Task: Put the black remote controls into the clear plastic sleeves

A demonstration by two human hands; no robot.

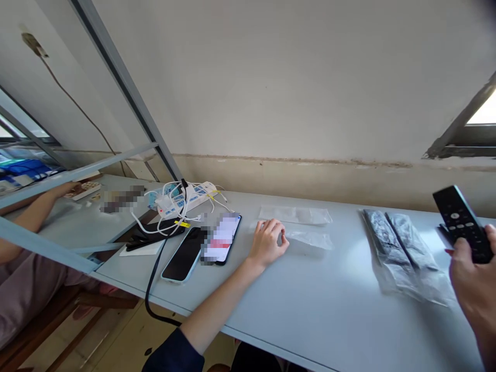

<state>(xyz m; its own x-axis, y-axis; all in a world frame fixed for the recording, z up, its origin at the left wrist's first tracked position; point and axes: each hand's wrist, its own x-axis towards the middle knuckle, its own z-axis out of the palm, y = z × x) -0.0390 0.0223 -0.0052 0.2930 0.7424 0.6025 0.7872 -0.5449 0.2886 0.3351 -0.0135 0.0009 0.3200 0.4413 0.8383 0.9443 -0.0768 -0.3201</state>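
Observation:
My right hand (pixel 473 281) holds a black remote control (pixel 461 222) up at the right edge of the view, its buttons facing me and my thumb on its lower part. My left hand (pixel 267 242) rests on the table with fingers curled and the thumb near the index finger. A clear plastic sleeve (pixel 312 239) runs out from under these fingers, which close on its left end. Just behind it lies another flat clear sleeve (pixel 294 215). Dark objects wrapped in clear plastic (pixel 403 243) lie between my hands, nearer the right one.
Left of my left hand are a lit phone (pixel 222 240) and a dark-screened phone (pixel 184 256). A white power strip (pixel 189 199) with tangled cables sits behind them. A metal frame post (pixel 127 88) rises at left. Beyond it, another person's arm (pixel 34 217) reaches over the neighbouring table.

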